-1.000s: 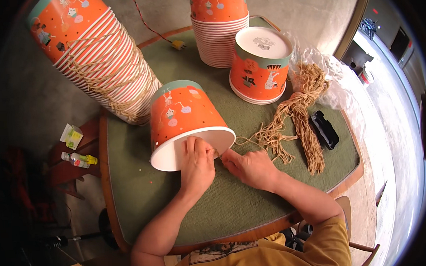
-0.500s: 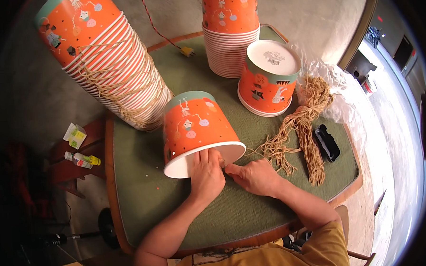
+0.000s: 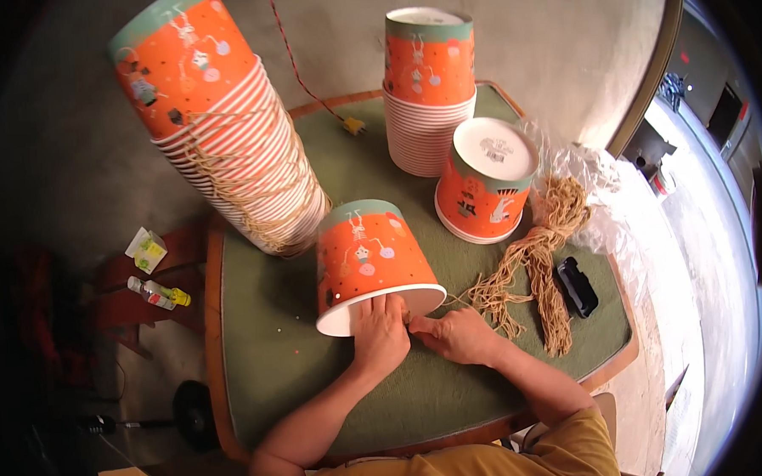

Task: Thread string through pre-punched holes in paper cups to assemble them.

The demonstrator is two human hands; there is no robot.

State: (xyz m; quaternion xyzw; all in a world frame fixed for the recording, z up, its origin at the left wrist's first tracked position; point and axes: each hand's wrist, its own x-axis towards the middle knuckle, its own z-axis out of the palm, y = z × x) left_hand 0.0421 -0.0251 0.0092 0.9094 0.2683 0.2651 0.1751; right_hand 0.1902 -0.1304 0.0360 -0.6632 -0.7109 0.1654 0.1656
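An orange paper bucket (image 3: 373,247) with a green band and skeleton drawings lies tilted before me, its white-rimmed mouth toward me. My left hand (image 3: 381,336) reaches into that mouth, its fingers against the inner wall and partly hidden; thumb and forefinger close near the rim, around something too small to name. Just right of it, my right hand (image 3: 457,335) pinches by the rim, thumb toward the left hand. A thin strand runs there from a bundle of tan cord (image 3: 527,266). The hands nearly touch.
At left leans a tall stack of buckets (image 3: 233,151) with cords hanging over the rims. Behind stand another stack (image 3: 430,91) and an upside-down bucket (image 3: 485,191). Plastic wrap (image 3: 600,194) and a black case (image 3: 578,287) lie right. A yellow plug (image 3: 354,125) rests at the back.
The whole view has shifted, so the table and buckets sit lower and more of the rear stack shows. Both hands stay at the bucket's rim in nearly the same pose.
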